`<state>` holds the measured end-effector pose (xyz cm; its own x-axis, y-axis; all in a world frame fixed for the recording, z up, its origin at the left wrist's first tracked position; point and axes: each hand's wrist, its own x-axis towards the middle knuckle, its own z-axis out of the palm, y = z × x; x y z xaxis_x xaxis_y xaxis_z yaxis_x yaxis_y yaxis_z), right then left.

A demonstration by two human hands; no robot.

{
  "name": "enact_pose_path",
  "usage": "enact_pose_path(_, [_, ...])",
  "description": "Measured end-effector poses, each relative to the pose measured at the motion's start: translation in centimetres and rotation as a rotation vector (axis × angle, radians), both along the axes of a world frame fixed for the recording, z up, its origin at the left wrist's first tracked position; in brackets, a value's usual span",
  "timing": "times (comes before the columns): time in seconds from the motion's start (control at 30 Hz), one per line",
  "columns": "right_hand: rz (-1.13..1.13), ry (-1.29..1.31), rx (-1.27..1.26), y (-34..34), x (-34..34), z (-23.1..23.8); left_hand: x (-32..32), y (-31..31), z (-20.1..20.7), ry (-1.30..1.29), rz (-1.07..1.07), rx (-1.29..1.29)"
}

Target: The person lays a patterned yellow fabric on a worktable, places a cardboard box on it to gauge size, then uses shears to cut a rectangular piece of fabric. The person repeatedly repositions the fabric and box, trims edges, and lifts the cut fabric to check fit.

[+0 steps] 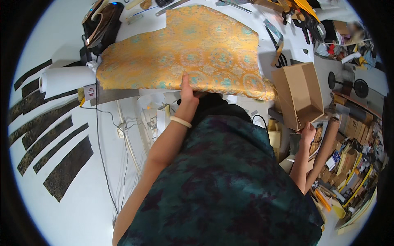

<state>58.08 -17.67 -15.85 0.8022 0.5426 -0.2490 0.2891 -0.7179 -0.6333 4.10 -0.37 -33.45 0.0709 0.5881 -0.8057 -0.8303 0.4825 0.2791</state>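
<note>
A gold brocade fabric [180, 53] with turquoise round motifs lies across the table, its near edge along the table's front. At that near edge is my left hand [188, 91], one digit stretched over the cloth and the other fingers hidden below; it appears to grip the edge. On the right, my right hand [308, 132] is closed on the near rim of an open brown cardboard box [290, 98]. The box is tilted, its inside facing up, beside the fabric's frayed right end. It holds nothing that I can see.
Left of the fabric stand a dark iron [100, 26] and a white roll [67, 79]. Dark patterned strips [67, 168] lie on the white surface at left, near a hanging cable [100, 164]. Black-handled scissors [280, 59] lie beyond the box; a brown tube [322, 153] leans at right.
</note>
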Motion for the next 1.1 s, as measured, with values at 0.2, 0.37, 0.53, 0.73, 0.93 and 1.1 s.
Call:
enact_pose_path(0.2, [0.152,0.071,-0.008,4.5,-6.4,3.0,0.0,-0.1,2.3,0.157,-0.046,-0.05])
enact_pose_path(0.37, [0.415,0.088,-0.036,13.9,-14.3,3.7,-0.3,-0.4,1.4,0.132,-0.042,-0.041])
enact_pose_path(0.53, [0.655,0.219,-0.016,23.8,-19.0,-0.5,-0.5,-0.5,1.4,0.138,-0.06,-0.057])
enact_pose_path(0.73, [0.953,0.061,-0.066,34.5,-23.1,-5.5,-0.2,-0.5,3.4,0.193,-0.053,-0.091])
enact_pose_path(0.93, [1.014,-0.137,-0.099,39.5,-22.5,-11.3,-0.7,-1.1,1.9,0.143,-0.05,-0.038])
enact_pose_path(1.1, [0.963,-0.036,-0.11,39.1,-22.4,-11.8,-0.7,-1.0,2.0,0.173,-0.099,-0.074])
